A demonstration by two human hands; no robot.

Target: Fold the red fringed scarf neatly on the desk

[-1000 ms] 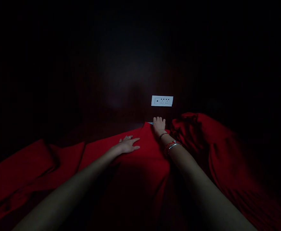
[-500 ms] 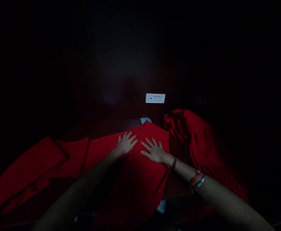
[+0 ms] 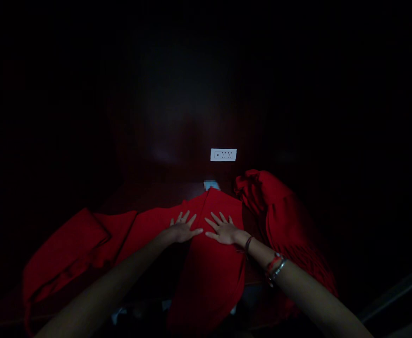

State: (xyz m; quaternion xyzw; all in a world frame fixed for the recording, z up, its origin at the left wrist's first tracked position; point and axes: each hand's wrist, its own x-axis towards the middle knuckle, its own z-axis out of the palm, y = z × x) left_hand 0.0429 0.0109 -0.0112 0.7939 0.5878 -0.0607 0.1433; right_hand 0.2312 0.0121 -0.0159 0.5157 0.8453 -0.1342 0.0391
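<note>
Left hand (image 3: 182, 232) and right hand (image 3: 224, 232) are resting flat, splayed, on red fabric (image 3: 211, 270); fringed red cloth (image 3: 286, 217) is lying bunched to its right; white socket plate (image 3: 223, 155) is showing beyond

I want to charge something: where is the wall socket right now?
In the head view, the white wall socket sits slightly right of centre on the dark wall, beyond the spread red cloth and up-left of the fringed red cloth.
</note>
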